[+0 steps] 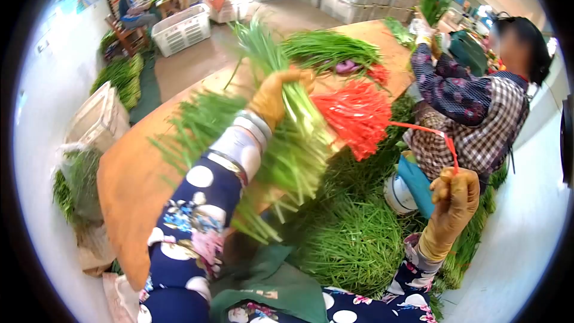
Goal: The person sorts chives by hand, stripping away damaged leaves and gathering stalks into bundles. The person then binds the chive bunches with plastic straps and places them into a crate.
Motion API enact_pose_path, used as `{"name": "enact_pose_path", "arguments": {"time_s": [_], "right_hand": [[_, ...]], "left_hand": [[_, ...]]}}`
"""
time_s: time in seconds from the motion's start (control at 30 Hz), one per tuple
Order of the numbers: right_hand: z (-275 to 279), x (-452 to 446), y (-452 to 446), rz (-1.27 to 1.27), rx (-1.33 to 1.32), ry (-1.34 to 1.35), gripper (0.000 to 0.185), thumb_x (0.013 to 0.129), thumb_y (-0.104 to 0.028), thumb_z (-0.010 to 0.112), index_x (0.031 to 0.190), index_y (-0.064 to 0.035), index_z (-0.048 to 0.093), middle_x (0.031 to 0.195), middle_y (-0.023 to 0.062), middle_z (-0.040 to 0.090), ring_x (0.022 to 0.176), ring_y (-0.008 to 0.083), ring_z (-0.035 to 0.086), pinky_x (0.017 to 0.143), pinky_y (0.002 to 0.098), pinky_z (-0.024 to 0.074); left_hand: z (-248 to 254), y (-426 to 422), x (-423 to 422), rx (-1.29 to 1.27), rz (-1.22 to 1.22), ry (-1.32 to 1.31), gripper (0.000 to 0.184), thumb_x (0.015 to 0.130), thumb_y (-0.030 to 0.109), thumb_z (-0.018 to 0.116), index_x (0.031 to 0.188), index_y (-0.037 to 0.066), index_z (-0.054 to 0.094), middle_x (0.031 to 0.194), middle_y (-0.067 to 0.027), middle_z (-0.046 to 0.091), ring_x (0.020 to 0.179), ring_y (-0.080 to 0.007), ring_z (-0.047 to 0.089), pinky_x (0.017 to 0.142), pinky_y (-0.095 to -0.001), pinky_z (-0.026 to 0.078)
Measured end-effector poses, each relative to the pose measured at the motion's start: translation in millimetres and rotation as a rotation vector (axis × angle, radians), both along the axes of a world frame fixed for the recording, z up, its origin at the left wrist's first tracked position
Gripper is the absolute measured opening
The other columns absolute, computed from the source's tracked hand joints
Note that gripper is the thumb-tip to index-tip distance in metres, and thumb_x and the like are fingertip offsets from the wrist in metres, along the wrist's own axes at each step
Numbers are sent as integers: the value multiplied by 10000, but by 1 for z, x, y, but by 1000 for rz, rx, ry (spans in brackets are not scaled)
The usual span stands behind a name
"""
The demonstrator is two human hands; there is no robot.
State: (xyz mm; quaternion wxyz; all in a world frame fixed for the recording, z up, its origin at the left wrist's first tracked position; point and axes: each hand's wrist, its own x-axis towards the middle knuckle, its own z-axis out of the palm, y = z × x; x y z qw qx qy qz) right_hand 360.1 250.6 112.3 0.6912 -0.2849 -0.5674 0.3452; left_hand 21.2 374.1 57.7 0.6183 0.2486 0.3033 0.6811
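While the left hand (272, 101) grips a bunch of green stalks (306, 116) over the wooden table (128, 185), the right pinches a red strip (418, 127) reaching the red bundle (356, 113). Step, as judged: strip-drawing; next move calls for slack control past the co-worker (508, 93). Air space separates both hands; lower stalk ends blur, perhaps swinging near the table's edge.

At twelve o'clock, the yellow-gloved left hand (272, 98) is gripping long green stalks (297, 105); at four o'clock, the yellow-gloved right hand (452, 206) is holding a red plastic strip (452, 149).
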Motion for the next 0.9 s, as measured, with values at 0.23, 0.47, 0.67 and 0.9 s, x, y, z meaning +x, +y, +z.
{"name": "enact_pose_path", "arguments": {"time_s": [0.23, 0.47, 0.67, 0.9], "right_hand": [[5, -96, -48, 88, 552, -743, 101, 771, -74, 710, 794, -98, 615, 670, 38, 601, 549, 197, 531, 504, 312, 415], [-58, -249, -164, 418, 820, -1167, 117, 750, -193, 614, 653, -164, 555, 549, 27, 520, 467, 216, 546, 447, 360, 428], [-113, -351, -246, 824, 814, -1317, 117, 768, -213, 594, 720, -112, 630, 638, 103, 637, 558, 268, 643, 519, 389, 498], [-104, -379, -228, 1326, 351, -1020, 372, 841, -402, 619, 866, -33, 654, 825, 201, 649, 786, 382, 629, 712, 450, 493]], "left_hand": [[110, -213, -94, 22, 351, 299, 380, 919, 174, 576, 1204, -76, 551, 802, -40, 649, 754, -132, 640, 737, -236, 548], [60, -427, -133, -258, 662, 352, 456, 920, 194, 564, 1296, -42, 460, 980, -68, 632, 720, -124, 640, 679, -239, 576], [13, -520, -116, -411, 859, 100, 200, 870, 156, 645, 995, 1, 625, 838, -77, 656, 663, -156, 634, 623, -290, 570], [-13, -547, -112, -450, 793, -53, 329, 871, 309, 667, 1013, 15, 624, 721, -94, 643, 651, -188, 645, 581, -298, 558]]}}
